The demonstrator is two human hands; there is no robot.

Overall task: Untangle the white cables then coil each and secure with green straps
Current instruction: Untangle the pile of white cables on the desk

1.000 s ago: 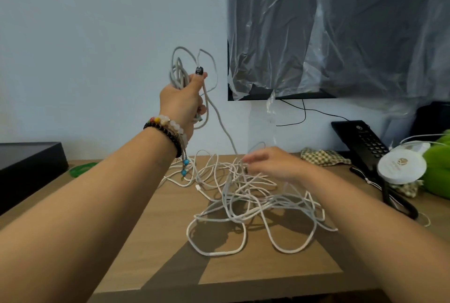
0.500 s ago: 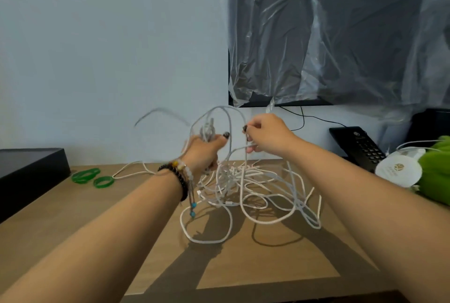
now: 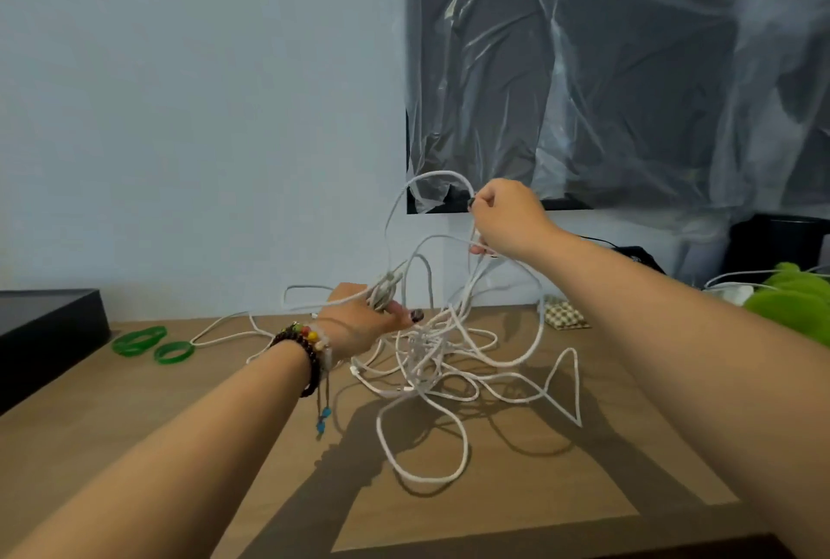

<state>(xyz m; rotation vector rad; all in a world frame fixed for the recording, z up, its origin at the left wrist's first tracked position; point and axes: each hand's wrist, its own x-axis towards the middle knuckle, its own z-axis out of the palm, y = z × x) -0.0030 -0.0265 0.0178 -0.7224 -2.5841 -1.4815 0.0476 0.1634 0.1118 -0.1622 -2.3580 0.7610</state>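
A tangle of white cables (image 3: 442, 372) lies on the wooden table (image 3: 224, 423), with loops spreading toward the front and right. My left hand (image 3: 364, 322), with bead bracelets at the wrist, grips a bunch of cable strands just above the table. My right hand (image 3: 505, 217) is raised higher and pinches a strand, pulling a loop up out of the tangle. Two green straps (image 3: 152, 345) lie flat on the table at the left, apart from the cables.
A black box (image 3: 45, 334) sits at the table's left edge. A checked cloth (image 3: 563, 316), a black phone (image 3: 637, 255) and a green soft object (image 3: 795, 307) lie at the back right. A plastic-covered dark screen (image 3: 629, 64) hangs on the wall.
My left hand has dropped from high above the table to just over it, still gripping cable. My right hand has risen from the pile, lifting a strand upward.
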